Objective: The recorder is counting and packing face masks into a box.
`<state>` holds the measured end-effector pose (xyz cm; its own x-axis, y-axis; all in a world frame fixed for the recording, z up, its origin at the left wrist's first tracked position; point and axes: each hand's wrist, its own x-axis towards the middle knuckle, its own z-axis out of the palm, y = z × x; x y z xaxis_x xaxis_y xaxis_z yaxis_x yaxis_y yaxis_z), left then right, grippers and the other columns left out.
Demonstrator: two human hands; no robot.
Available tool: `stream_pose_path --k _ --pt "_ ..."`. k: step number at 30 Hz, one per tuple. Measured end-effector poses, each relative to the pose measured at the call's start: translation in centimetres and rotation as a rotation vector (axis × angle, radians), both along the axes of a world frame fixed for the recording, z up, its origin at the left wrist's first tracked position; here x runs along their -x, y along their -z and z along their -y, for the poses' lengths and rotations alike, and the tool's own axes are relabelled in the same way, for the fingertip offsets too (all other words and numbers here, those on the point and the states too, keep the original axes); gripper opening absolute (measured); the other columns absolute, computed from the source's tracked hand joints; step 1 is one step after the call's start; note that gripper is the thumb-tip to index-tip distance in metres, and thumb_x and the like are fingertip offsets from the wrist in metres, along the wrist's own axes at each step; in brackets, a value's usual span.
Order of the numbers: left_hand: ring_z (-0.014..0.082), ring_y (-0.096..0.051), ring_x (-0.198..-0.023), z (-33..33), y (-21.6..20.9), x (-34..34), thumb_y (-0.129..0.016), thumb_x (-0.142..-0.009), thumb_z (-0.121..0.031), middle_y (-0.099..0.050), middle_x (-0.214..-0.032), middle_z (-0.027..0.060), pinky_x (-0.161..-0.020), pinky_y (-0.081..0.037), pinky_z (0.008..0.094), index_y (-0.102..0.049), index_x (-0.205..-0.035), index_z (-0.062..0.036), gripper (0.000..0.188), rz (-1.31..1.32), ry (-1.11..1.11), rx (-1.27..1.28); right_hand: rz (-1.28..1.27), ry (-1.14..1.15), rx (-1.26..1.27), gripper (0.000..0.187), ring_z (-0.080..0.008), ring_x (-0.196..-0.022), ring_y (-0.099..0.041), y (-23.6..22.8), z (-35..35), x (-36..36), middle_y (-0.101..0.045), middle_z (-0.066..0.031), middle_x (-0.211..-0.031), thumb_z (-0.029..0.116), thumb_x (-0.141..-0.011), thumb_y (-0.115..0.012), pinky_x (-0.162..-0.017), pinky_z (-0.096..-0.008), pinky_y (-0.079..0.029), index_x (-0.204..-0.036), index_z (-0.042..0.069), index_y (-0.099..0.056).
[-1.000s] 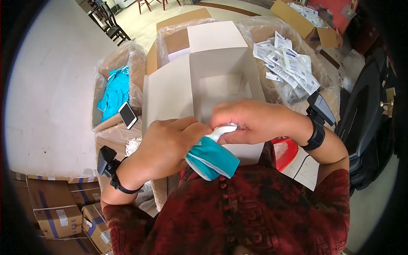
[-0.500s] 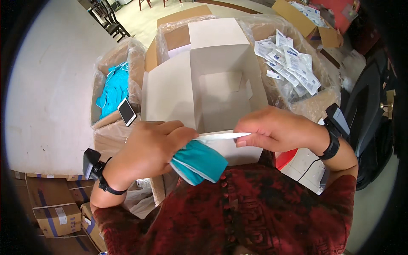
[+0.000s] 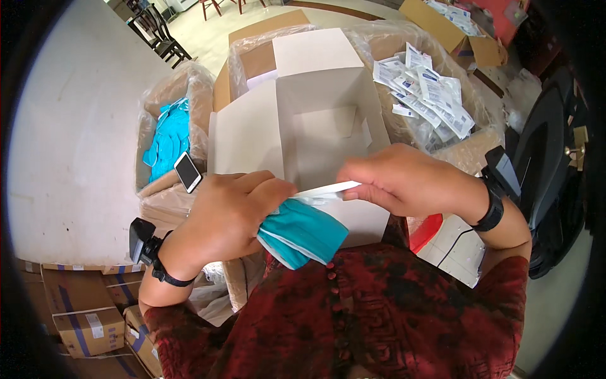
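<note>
I count two hands, a left hand [image 3: 233, 205] and a right hand [image 3: 394, 183]; two black wrist devices [image 3: 142, 241], one per wrist; between the hands, one folded teal piece [image 3: 308, 230] and one white strip [image 3: 329, 189]; one open white box [image 3: 246, 136]; one phone [image 3: 187, 172] at left; and, right and far right, two cartons [image 3: 435, 36] of white packets [image 3: 435, 91] (overlapping, so I cannot number them).

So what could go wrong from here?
The white strip spanning the left hand and right hand might tear or slip if tugged. The folded teal piece could drop if the left hand loosens. The phone, resting near the edge of the box of blue items, might get bumped.
</note>
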<state>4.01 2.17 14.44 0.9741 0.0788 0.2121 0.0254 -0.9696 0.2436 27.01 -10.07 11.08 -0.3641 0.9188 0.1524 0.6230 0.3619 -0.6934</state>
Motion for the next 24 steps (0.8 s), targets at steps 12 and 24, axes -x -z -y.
stream_pose_path --k 12,24 --pt "0.025 -0.057 -0.055 -5.0 2.5 4.6 -0.07 -0.057 -0.022 -0.054 -0.066 0.0053 -0.049 -0.043 0.0348 -0.056 -0.08 -0.0095 0.029 0.196 -0.185 -0.276 0.032 0.069 0.166 0.013 -0.0334 -0.059 -0.054 -2.5 6.2 -2.9 -0.05 -0.0117 -0.062 0.019 -0.088 -0.054 -0.053 -0.042 -0.042 -0.081 0.008 -0.053" --pt "0.0226 -0.056 -0.055 -1.6 3.0 0.4 -0.068 -0.058 -0.019 -0.054 -0.068 0.0042 -0.048 -0.044 0.0322 -0.057 -0.09 -0.0066 0.036 0.098 0.145 -0.235 0.136 0.101 -0.107 0.022 -0.0329 -0.07 -0.056 -0.8 2.9 -1.8 -0.053 -0.015 -0.079 0.019 -0.09 -0.052 -0.061 -0.0394 -0.046 -0.106 0.005 -0.058"
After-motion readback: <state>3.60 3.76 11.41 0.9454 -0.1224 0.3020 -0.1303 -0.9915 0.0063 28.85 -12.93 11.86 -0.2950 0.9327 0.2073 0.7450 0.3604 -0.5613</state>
